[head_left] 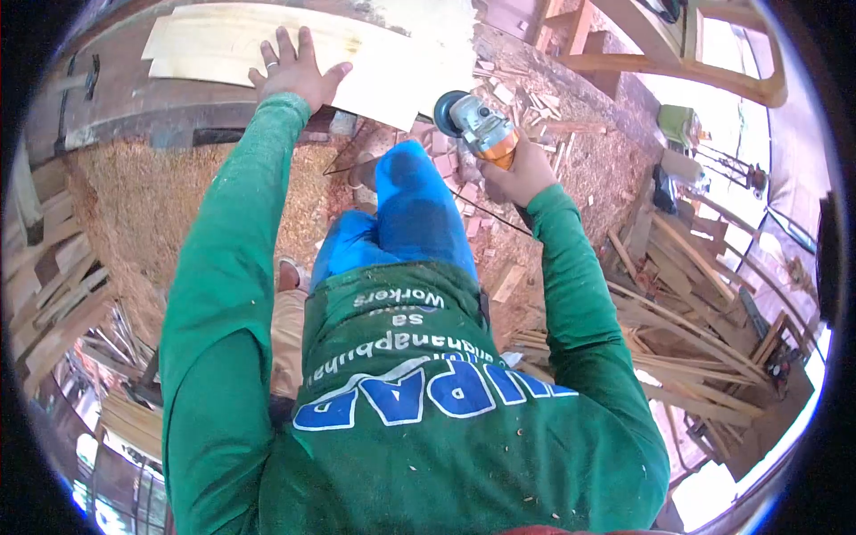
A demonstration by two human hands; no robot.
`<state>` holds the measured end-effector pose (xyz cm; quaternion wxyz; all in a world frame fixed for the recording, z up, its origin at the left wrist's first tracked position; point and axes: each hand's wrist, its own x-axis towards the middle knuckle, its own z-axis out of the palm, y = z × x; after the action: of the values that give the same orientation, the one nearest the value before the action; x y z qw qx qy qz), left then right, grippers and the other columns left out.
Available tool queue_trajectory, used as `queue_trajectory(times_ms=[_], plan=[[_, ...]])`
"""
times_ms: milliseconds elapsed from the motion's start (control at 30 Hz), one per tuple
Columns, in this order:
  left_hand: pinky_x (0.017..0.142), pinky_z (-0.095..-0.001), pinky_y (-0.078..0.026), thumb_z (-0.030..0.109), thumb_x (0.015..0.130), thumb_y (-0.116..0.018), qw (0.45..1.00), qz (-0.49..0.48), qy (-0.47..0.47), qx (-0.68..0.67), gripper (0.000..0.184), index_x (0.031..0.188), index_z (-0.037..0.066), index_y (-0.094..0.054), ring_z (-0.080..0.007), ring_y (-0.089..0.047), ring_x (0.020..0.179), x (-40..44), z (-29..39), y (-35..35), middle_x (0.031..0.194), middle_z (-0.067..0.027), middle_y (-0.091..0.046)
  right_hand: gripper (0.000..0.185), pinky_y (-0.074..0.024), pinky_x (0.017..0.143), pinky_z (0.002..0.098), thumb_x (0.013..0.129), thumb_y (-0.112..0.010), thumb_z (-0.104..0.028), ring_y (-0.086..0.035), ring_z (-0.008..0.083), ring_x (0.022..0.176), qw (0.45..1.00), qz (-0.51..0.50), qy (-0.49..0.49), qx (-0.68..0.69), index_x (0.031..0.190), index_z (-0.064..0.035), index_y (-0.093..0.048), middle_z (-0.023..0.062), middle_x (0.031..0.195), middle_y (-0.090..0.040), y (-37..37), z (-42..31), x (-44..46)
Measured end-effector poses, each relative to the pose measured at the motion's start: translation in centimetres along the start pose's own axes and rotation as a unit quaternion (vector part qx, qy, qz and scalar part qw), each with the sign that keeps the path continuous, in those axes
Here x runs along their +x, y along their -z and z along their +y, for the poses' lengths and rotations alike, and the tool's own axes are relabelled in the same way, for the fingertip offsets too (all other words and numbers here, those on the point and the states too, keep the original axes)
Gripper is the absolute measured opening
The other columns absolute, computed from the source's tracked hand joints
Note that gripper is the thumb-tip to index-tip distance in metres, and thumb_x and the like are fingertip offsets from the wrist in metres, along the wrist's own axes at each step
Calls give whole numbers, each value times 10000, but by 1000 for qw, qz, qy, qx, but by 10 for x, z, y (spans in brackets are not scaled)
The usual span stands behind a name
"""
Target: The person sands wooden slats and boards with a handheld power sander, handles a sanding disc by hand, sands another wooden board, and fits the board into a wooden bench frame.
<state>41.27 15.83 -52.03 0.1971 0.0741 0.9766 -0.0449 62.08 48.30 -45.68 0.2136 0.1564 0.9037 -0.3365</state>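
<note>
Pale wooden boards [214, 45] lie on the workbench [107, 107] at the top of the view. My left hand [301, 76] rests flat on them with its fingers spread and a ring on one finger. To the right, my right hand [522, 171] is wrapped round the orange and grey body of an angle grinder [486, 127]. The grinder's dark round disc sits beside the right end of the boards; whether it touches them I cannot tell. A dark cord runs below the grinder.
Sawdust [134, 196] and wood chips cover the floor. Wood offcuts [704, 312] are piled at the right, with more at the left edge. A curved wooden frame [660, 67] stands at the top right, near a green container [679, 125].
</note>
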Motion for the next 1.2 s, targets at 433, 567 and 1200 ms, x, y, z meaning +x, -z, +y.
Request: queue_trajectory(times_ms=[433,567,1200], plan=[[1186,-676,-309,640,843,-746,989,-129,52,53,1158,1663,144,-96,-527,-120,1548,-6,38,28,1718,-227,-44,706,-577,898,474,787,-799,-364,-710,457,1021,990,-62,95,-90,1281,81,-560,302,1051,-723,21,5,37],[1245,-573,-214,651,792,-784,980,-179,63,56,1284,1650,41,-49,-557,-77,1541,13,29,30,1694,-302,7,633,-589,850,471,808,-800,-357,-732,433,964,993,-61,94,42,1238,59,-592,277,1036,-737,58,20,89],[1259,-540,-229,599,794,-804,980,-187,69,-13,1269,1659,52,-55,-477,-71,1576,-16,38,55,1715,-259,12,673,-587,826,502,765,-816,-407,-732,432,908,964,-133,166,-158,1194,57,-584,277,957,-731,60,10,82]])
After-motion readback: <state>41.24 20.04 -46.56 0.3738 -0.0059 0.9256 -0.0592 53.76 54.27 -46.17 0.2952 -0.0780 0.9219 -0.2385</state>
